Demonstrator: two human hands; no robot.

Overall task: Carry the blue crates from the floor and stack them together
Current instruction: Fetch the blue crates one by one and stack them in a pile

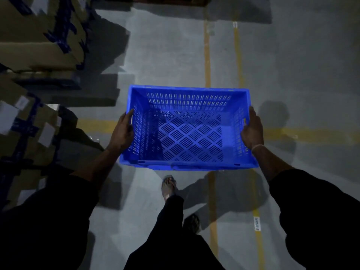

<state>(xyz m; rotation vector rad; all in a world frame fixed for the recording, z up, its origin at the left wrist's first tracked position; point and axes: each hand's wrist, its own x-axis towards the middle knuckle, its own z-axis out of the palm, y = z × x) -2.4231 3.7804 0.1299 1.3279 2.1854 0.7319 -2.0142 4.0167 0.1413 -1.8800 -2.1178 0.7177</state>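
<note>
An empty blue crate (187, 129) with slotted walls and a perforated bottom hangs in the air in front of me, well above the grey floor. My left hand (122, 131) grips its left side wall, fingers curled at the rim. On the opposite side my right hand (252, 131) holds the right wall the same way. My feet show below the crate, one stepped forward. No other blue crate is in view.
Stacked cardboard boxes (39, 32) with blue tape line the left side, with more boxes (29, 133) lower left. Yellow floor lines (207, 55) run ahead and across the grey concrete floor (292, 75), which lies open ahead and to the right.
</note>
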